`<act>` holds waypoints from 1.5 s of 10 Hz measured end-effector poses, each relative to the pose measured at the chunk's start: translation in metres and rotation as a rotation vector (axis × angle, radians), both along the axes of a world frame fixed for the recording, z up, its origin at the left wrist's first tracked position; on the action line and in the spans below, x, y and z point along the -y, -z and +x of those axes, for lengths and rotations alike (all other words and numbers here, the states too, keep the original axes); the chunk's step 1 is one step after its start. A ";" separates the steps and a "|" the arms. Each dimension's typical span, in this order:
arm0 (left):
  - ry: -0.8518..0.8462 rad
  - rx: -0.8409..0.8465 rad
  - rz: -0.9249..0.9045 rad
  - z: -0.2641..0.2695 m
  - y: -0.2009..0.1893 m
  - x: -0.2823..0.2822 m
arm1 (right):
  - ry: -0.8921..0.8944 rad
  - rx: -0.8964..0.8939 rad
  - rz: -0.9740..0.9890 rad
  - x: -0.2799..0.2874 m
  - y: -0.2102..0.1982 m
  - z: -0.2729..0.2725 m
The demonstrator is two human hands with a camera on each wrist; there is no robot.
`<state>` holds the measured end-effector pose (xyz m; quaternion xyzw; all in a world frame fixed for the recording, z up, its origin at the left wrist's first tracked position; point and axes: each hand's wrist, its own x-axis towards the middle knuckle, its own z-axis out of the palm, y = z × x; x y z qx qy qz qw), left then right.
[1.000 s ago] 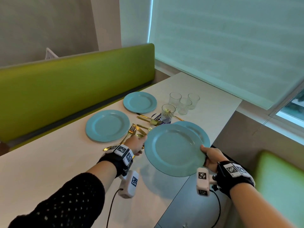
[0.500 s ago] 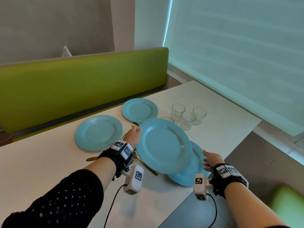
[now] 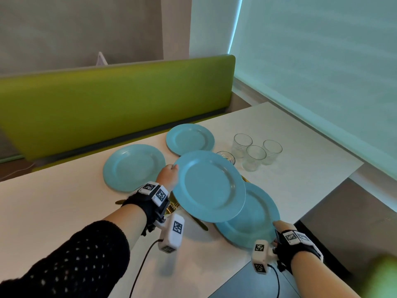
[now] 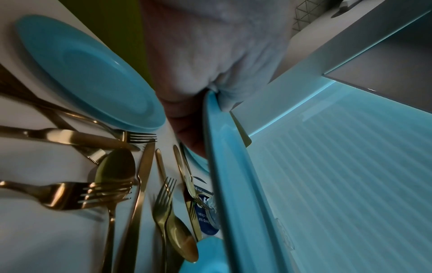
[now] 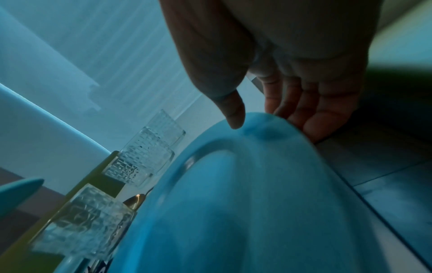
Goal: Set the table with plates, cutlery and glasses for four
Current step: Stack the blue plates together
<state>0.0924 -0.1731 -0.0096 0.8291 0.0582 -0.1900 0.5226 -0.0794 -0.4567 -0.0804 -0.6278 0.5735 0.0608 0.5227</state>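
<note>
My left hand [image 3: 169,175] grips the left rim of a blue plate [image 3: 208,186] and holds it tilted above the white table [image 3: 53,207]; in the left wrist view the plate's edge [image 4: 233,184] runs from my fingers. Under it lies a second blue plate [image 3: 257,218] at the table's near right edge. My right hand [image 3: 281,227] pinches that plate's near rim [image 5: 233,203], thumb on top and fingers behind. Gold cutlery [image 4: 117,175] lies heaped below the held plate, mostly hidden in the head view.
Two more blue plates [image 3: 133,167] [image 3: 190,139] lie along the far side by the green bench [image 3: 107,100]. Three glasses [image 3: 255,158] stand grouped at the right; a fourth glass [image 3: 225,156] peeks out behind the held plate. A window blind [image 3: 322,72] fills the right.
My right hand let go of the lifted plate and dropped to the rim of the plate lying on the table. My left hand carried the lifted plate leftward over the cutlery.
</note>
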 end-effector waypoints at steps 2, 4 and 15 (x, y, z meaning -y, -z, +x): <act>0.009 -0.028 -0.046 -0.008 0.000 -0.004 | 0.143 0.163 0.126 -0.010 0.007 0.003; -0.014 -0.088 -0.192 -0.009 0.003 -0.014 | 0.316 0.245 0.115 -0.030 -0.019 -0.007; -0.089 0.028 -0.034 0.011 -0.008 -0.104 | 0.042 0.446 -0.099 -0.189 -0.084 0.089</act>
